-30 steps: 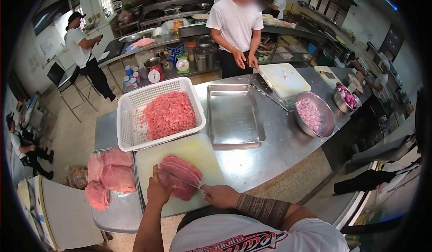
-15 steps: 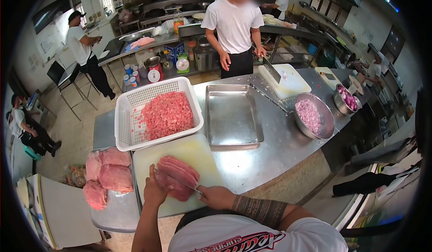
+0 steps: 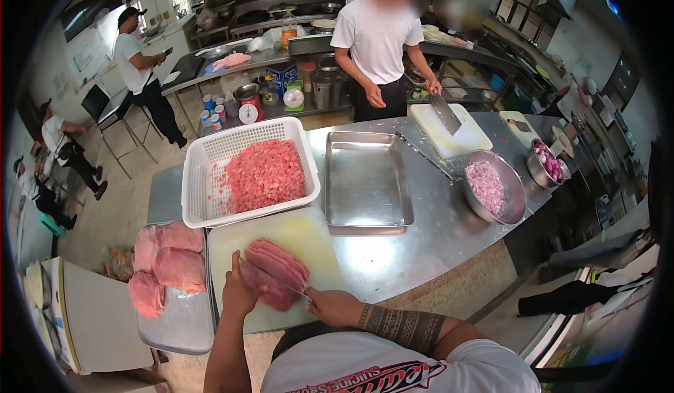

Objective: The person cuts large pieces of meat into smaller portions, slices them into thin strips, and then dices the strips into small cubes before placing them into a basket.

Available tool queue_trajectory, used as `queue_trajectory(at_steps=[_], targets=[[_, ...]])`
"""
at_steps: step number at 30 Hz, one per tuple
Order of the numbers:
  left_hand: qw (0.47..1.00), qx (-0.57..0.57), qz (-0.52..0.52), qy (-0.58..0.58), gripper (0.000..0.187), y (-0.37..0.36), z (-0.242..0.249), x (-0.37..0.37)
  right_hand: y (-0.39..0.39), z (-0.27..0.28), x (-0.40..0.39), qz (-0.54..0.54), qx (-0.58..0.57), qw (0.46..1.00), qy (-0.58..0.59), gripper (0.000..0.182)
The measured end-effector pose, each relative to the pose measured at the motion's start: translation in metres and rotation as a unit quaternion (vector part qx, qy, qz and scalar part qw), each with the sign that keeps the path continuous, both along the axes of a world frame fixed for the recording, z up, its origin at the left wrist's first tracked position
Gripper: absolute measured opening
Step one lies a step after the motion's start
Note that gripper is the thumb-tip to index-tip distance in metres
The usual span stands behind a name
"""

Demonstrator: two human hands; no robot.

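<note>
A piece of raw meat (image 3: 277,295), its far part cut into several slices, lies on a pale cutting board (image 3: 319,249). My right hand (image 3: 335,307) is closed round the handle of a knife (image 3: 289,285). The thin blade runs leftward across the meat, beside the slices. At the left end of the meat my left hand (image 3: 239,292) grips its edge, one finger pointing away from me close to the knife's tip. Part of the meat is hidden under that hand.
Left of the board, a metal tray (image 3: 179,326) bears several large meat pieces. Beyond stand a white basket (image 3: 193,189) of diced meat and a metal pan (image 3: 365,182). A bowl (image 3: 516,196) of chopped onion sits right. Across the table a person (image 3: 379,42) holds a cleaver (image 3: 446,114).
The view has shifted slightly. The person opposite has lowered the cleaver towards the white board. At far left, a standing person now shows more clearly. My hands and knife have barely moved.
</note>
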State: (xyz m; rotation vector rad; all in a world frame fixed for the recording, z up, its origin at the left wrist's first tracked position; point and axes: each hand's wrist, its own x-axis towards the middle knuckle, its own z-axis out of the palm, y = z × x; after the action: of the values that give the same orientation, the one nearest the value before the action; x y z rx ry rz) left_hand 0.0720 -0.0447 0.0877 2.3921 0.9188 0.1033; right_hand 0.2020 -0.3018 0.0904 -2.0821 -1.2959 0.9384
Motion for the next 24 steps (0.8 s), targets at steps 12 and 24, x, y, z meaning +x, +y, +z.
queue_trajectory(at_steps=[12, 24], targets=[[0.999, -0.020, 0.021, 0.019, 0.133, 0.000, 0.000, 0.001, 0.001, 0.000, -0.005, -0.009, 0.007, 0.999, -0.052, 0.037], [0.999, -0.024, 0.019, 0.016, 0.136, 0.002, -0.003, 0.002, -0.003, 0.012, -0.011, -0.004, -0.010, 0.995, -0.099, 0.040]])
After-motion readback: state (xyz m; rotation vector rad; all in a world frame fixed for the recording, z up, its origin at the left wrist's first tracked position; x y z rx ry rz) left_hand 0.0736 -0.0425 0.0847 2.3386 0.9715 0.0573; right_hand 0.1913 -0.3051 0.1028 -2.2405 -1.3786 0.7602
